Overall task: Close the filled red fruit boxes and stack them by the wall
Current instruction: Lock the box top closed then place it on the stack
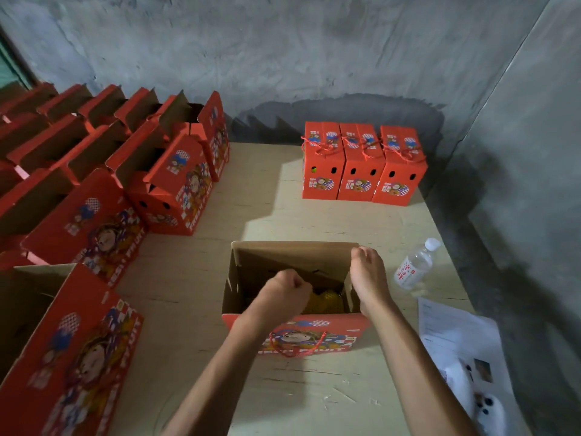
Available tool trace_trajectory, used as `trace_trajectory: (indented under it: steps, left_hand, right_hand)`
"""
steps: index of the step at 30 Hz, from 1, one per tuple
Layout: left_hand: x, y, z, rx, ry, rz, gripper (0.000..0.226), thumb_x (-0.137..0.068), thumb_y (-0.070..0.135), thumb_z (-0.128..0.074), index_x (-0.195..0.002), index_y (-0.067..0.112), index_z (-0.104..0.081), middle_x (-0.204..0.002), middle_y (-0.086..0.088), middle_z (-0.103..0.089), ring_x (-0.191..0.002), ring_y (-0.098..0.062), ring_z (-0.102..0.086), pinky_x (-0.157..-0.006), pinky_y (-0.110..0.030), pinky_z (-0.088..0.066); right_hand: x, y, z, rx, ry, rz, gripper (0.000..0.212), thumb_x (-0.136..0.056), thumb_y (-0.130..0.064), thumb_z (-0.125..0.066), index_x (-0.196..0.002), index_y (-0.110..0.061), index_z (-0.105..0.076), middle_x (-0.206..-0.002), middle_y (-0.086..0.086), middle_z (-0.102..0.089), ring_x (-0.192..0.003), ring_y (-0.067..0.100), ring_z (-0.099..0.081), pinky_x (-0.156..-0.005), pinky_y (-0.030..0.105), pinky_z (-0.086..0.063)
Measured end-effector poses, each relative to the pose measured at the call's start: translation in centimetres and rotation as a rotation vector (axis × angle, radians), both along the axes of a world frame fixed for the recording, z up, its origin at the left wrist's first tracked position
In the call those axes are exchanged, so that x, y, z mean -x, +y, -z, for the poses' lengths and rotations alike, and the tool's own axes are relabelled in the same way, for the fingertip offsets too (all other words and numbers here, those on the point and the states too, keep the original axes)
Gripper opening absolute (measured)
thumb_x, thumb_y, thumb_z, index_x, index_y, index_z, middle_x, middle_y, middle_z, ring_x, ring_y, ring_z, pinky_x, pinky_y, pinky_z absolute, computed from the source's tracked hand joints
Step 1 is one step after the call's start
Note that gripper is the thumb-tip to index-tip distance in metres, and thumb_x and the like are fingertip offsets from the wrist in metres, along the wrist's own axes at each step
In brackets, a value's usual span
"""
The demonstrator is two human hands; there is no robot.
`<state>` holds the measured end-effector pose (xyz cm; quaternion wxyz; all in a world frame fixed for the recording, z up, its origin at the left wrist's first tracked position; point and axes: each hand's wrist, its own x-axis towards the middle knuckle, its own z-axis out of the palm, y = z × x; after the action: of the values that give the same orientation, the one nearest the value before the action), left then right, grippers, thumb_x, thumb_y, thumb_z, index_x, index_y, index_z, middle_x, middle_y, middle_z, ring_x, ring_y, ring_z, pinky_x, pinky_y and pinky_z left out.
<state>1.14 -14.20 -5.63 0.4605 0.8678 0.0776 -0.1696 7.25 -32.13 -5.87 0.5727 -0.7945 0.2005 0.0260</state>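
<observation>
While many open boxes (94, 146) are waiting at nine to eleven o'clock | left hand (287, 289) is reaching clenched into the open centre box (292, 309), grip unclear | right hand (366, 272) is pinching its flap | three closed boxes (361, 165) are sitting by the wall (314, 58) at one o'clock; most remain.

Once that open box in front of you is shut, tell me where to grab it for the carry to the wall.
Probably by the red rope handle, taken from above. It hangs loose on the near face of the open box now; the three closed boxes by the wall carry theirs on top.
</observation>
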Motion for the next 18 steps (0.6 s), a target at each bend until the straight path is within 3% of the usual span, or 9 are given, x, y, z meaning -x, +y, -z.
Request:
trace_trajectory:
  steps: [2, 4, 7, 10, 11, 13, 15, 18]
  left_hand:
    - [0.6, 1.6, 0.3, -0.037, -0.009, -0.127, 0.019, -0.099, 0.038, -0.060, -0.090, 0.022, -0.067, -0.065, 0.005, -0.064, -0.044, 0.002, -0.052, -0.043, -0.016, -0.040]
    - [1.2, 3.2, 0.2, -0.097, -0.004, -0.214, 0.022, -0.099, 0.036, -0.061, -0.085, 0.021, -0.068, -0.062, 0.004, -0.064, -0.042, 0.002, -0.053, -0.041, -0.016, -0.041]
    - [1.9, 4.6, -0.5, -0.137, 0.024, -0.304, 0.021, -0.099, 0.034, -0.061, -0.086, 0.020, -0.068, -0.071, -0.001, -0.069, -0.059, -0.011, -0.064, -0.052, -0.024, -0.050]
    - [2.5, 4.5, -1.1, -0.276, 0.017, -0.328, 0.027, -0.098, 0.042, -0.063, -0.104, 0.016, -0.061, -0.100, -0.006, -0.069, -0.092, -0.022, -0.067, -0.079, -0.034, -0.056]
    - [2.7, 4.4, -0.9, -0.393, 0.020, -0.316, 0.042, -0.095, 0.049, -0.065, -0.114, 0.013, -0.057, -0.115, -0.009, -0.064, -0.109, -0.028, -0.061, -0.094, -0.040, -0.051]
    - [3.4, 4.5, -0.4, -0.522, 0.026, -0.324, 0.074, -0.087, 0.057, -0.071, -0.133, 0.005, -0.045, -0.133, -0.016, -0.049, -0.132, -0.037, -0.042, -0.112, -0.047, -0.037]
    - [3.9, 4.6, 0.0, -0.521, -0.042, -0.351, 0.081, -0.083, 0.055, -0.077, -0.130, 0.001, -0.040, -0.126, -0.015, -0.041, -0.130, -0.037, -0.037, -0.114, -0.044, -0.032]
    - [4.1, 4.8, 0.4, -0.378, -0.196, -0.434, 0.071, -0.079, 0.039, -0.085, -0.116, 0.014, -0.029, -0.114, -0.008, -0.033, -0.119, -0.031, -0.040, -0.110, -0.042, -0.039]
  right_hand:
    - [-0.1, -1.3, 0.3, -0.009, -0.032, 0.018, 0.029, -0.107, -0.021, -0.043, -0.124, -0.014, -0.065, -0.127, 0.008, -0.066, -0.095, 0.014, -0.057, -0.075, 0.027, -0.041]
    - [-0.1, -2.6, 0.7, 0.007, -0.051, -0.015, 0.029, -0.106, -0.014, -0.046, -0.121, -0.016, -0.070, -0.125, 0.001, -0.067, -0.105, 0.011, -0.058, -0.074, 0.017, -0.039]
    - [0.2, -3.2, 1.3, 0.022, -0.091, -0.069, 0.026, -0.103, -0.016, -0.057, -0.125, -0.019, -0.069, -0.123, -0.004, -0.069, -0.110, 0.010, -0.061, -0.075, 0.009, -0.041]
    - [0.5, -3.3, 2.4, 0.047, -0.051, -0.152, 0.034, -0.098, -0.036, -0.068, -0.129, -0.024, -0.065, -0.122, -0.003, -0.070, -0.107, 0.016, -0.067, -0.089, 0.034, -0.057]
    - [0.5, -3.4, 2.8, 0.074, -0.026, -0.186, 0.039, -0.096, -0.043, -0.069, -0.130, -0.025, -0.063, -0.124, -0.003, -0.068, -0.109, 0.019, -0.067, -0.095, 0.042, -0.057]
    - [0.6, -3.8, 3.4, 0.149, 0.000, -0.257, 0.049, -0.094, -0.055, -0.066, -0.134, -0.029, -0.057, -0.127, -0.006, -0.064, -0.114, 0.018, -0.063, -0.100, 0.045, -0.053]
    - [0.7, -4.1, 4.1, 0.184, -0.006, -0.334, 0.053, -0.094, -0.060, -0.062, -0.138, -0.033, -0.053, -0.126, -0.011, -0.060, -0.109, 0.011, -0.061, -0.090, 0.031, -0.051]
    - [0.4, -4.1, 4.9, 0.058, -0.045, -0.389, 0.049, -0.099, -0.046, -0.063, -0.143, -0.030, -0.049, -0.130, -0.009, -0.061, -0.107, 0.003, -0.061, -0.079, 0.014, -0.044]
